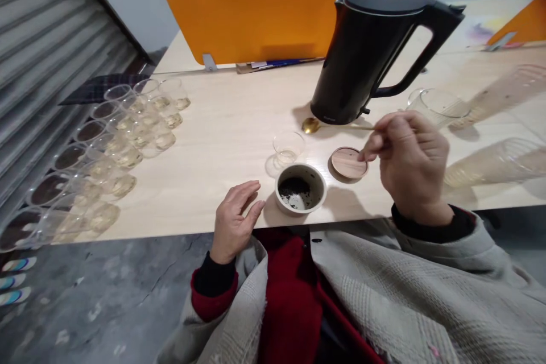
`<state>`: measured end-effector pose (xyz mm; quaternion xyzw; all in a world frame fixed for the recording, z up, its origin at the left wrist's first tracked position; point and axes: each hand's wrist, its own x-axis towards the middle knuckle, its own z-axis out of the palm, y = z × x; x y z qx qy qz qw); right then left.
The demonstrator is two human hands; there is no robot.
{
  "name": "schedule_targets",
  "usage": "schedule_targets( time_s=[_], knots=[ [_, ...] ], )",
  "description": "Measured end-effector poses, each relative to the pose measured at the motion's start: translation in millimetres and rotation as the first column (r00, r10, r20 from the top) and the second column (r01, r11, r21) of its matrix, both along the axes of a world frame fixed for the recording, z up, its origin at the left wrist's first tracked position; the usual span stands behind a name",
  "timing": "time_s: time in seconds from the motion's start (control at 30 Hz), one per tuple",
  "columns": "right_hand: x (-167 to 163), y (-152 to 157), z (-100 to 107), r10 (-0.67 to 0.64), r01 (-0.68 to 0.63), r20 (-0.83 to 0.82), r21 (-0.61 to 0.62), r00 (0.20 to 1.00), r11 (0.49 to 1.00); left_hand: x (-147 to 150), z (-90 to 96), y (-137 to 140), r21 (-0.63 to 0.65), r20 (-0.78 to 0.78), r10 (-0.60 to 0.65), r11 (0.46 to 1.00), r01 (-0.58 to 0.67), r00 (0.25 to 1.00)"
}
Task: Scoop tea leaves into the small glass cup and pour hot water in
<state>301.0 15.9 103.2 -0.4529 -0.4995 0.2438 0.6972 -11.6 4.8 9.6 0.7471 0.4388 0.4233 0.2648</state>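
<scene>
A long-handled gold spoon (311, 125) is pinched by its thin handle in my right hand (412, 162), its bowl hanging over the table in front of the kettle. Near the table's front edge stands a pale round canister (300, 189) with dark loose bits, like tea leaves, inside. My left hand (237, 217) rests just left of the canister, fingers stretched and thumb apart, holding nothing. A small clear cup (288, 151) stands right behind the canister. Below my right fingers lies a round wooden lid (348, 163).
A black electric kettle (367, 57) stands at the back. Several clear plastic cups (123, 142) fill the left side in rows. A glass jug (439, 107) and stacks of clear cups (499, 168) are at right. An orange divider (273, 5) closes the back.
</scene>
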Motion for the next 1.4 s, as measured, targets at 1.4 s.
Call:
schedule_targets(
  time_s=[1.4],
  knots=[
    [21.9, -45.4, -56.8, 0.25, -0.095, 0.494, -0.317, 0.833, 0.944, 13.7, 4.2, 2.7, 0.097, -0.218, -0.089, 0.989, 0.112, 0.972]
  ],
)
